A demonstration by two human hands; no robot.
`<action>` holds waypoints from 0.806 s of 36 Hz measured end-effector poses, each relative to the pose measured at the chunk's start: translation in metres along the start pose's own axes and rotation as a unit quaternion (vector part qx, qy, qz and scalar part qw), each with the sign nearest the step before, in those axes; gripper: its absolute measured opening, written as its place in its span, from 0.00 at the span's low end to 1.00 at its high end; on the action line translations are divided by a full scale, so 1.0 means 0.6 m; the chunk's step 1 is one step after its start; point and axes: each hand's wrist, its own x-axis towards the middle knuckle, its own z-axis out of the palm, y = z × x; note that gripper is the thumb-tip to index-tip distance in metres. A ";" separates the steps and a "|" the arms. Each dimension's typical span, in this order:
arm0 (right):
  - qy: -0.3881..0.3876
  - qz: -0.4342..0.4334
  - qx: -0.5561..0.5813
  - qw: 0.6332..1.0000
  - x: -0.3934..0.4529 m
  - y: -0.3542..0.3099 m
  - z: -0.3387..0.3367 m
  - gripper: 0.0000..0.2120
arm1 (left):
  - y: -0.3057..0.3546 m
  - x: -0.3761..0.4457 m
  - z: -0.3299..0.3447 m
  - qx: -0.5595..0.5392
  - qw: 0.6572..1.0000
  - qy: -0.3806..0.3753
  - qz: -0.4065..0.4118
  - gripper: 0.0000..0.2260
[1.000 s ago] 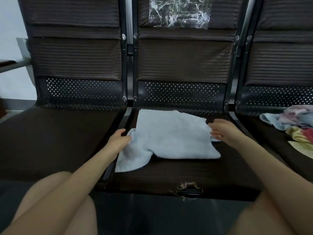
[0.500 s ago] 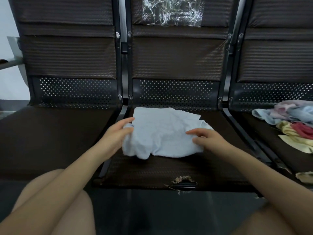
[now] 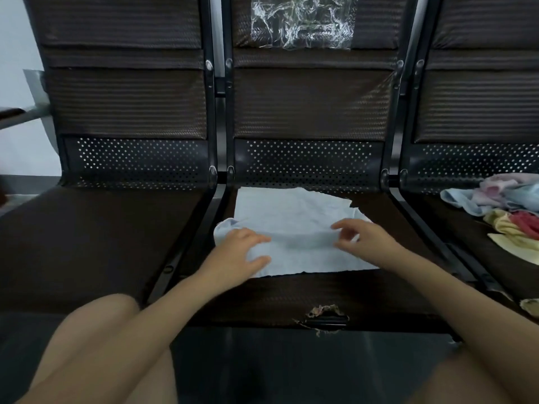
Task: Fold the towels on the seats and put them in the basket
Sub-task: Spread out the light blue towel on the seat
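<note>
Pale blue towel (image 3: 294,217), middle bench seat (image 3: 291,295), front half: left hand (image 3: 237,252) and right hand (image 3: 366,243), apparently each pinching its doubled fold, to square it.

Pale blue towel (image 3: 294,225) lies half-folded on the middle seat (image 3: 291,298).
</note>
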 end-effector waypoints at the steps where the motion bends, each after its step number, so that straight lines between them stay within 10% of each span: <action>1: -0.052 -0.031 -0.004 0.998 -0.006 -0.008 0.008 0.13 | 0.002 -0.005 0.008 0.005 1.000 -0.024 0.017 0.20; 4: -0.141 -0.085 -0.057 0.985 -0.019 -0.015 0.041 0.21 | -0.003 -0.010 0.030 0.058 0.992 -0.088 0.065 0.23; 11: -0.049 -0.178 -0.103 0.977 -0.011 -0.005 0.076 0.16 | -0.003 0.003 0.042 0.062 0.990 -0.063 0.114 0.13; 17: -0.056 -0.202 -0.122 0.970 0.002 -0.011 0.083 0.22 | 0.026 0.006 0.030 -0.177 0.982 -0.048 -0.033 0.18; 29: 0.026 -0.056 0.070 0.996 0.070 -0.018 -0.008 0.06 | -0.035 0.047 -0.067 -0.147 0.982 -0.079 -0.087 0.14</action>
